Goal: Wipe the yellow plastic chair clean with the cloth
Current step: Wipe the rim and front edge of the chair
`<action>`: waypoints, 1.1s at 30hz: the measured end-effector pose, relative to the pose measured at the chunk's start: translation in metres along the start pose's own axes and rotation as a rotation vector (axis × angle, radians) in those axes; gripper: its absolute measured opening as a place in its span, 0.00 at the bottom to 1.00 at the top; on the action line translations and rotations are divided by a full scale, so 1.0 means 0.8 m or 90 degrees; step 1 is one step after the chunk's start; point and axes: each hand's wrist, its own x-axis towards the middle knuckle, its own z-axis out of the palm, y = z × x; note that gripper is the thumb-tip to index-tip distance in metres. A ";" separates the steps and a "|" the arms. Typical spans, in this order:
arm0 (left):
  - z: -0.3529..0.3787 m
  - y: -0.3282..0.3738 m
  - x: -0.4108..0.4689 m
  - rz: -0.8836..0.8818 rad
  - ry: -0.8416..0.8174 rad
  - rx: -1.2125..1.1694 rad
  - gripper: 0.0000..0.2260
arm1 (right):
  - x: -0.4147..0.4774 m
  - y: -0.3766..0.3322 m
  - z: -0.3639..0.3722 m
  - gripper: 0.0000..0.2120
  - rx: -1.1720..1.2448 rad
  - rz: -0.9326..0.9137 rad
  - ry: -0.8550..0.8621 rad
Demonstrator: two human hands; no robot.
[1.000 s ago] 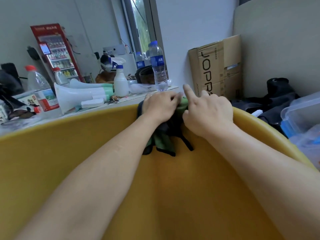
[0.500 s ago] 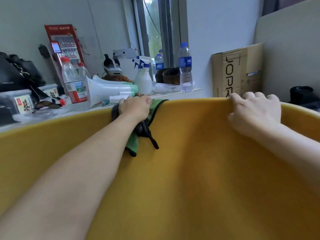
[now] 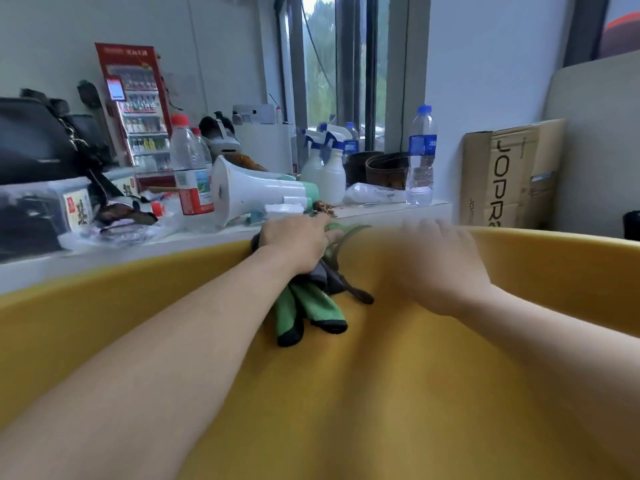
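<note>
The yellow chair [image 3: 415, 375] fills the low part of the view, in front of a messy shelf [image 3: 381, 211]. The left hand [image 3: 294, 242] squeezes the green cloth [image 3: 311, 306] against the chair's top edge. The right hand [image 3: 440, 265] is blurry, fingers loosely open, holding nothing, near the edge.

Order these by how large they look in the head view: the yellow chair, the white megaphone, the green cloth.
1. yellow chair, by far the largest.
2. white megaphone.
3. green cloth, partly hidden under the left hand, so unsure.
</note>
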 end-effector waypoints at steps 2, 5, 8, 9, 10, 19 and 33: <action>-0.003 -0.042 -0.020 -0.019 0.000 0.010 0.20 | 0.008 -0.007 -0.006 0.35 0.007 0.023 -0.007; -0.014 -0.108 -0.052 -0.070 -0.061 0.030 0.22 | 0.013 -0.018 -0.015 0.33 -0.003 0.036 -0.029; -0.027 -0.139 -0.059 -0.043 -0.121 0.090 0.22 | 0.016 -0.029 -0.034 0.34 -0.034 0.071 -0.121; -0.027 -0.137 -0.056 -0.008 -0.128 0.116 0.22 | 0.019 -0.037 -0.042 0.33 -0.041 0.089 -0.155; -0.025 -0.132 -0.054 0.026 -0.128 0.134 0.22 | 0.025 -0.048 -0.051 0.30 -0.051 0.093 -0.176; -0.004 -0.161 -0.097 0.023 0.017 0.095 0.18 | 0.044 -0.226 -0.053 0.31 -0.009 -0.064 -0.147; -0.056 -0.268 -0.210 -0.133 -0.136 0.199 0.16 | 0.007 -0.332 -0.097 0.40 0.127 -0.214 -0.201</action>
